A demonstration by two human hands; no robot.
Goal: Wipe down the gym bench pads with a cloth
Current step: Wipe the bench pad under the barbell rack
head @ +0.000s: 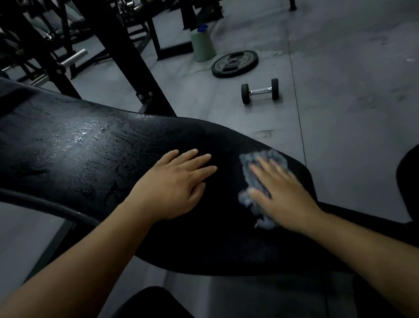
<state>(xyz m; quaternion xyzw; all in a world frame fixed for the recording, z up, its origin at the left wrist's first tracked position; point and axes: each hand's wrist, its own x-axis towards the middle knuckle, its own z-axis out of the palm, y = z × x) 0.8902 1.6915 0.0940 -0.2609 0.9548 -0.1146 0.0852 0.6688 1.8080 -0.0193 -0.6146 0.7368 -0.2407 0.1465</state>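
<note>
A gym, on the free-weights side. Marked as such by a long black bench pad (79, 148) with cracked, shiny upholstery across the foreground, carried on a dark metal frame (37, 204). Beyond it, black steel rack uprights (117, 38) bolted at the joints, with a chrome bar end (74, 56) sticking out among them. On the grey floor (347, 82), laid in large seamed sheets, a round weight plate (234, 63) lying flat and, near it, a small dumbbell (260, 90) with black heads and a chrome handle. Just behind the plate, a pale green container (203, 45) with a blue top, standing upright. Further back, more dark machine frames, too dim to tell apart.
</note>
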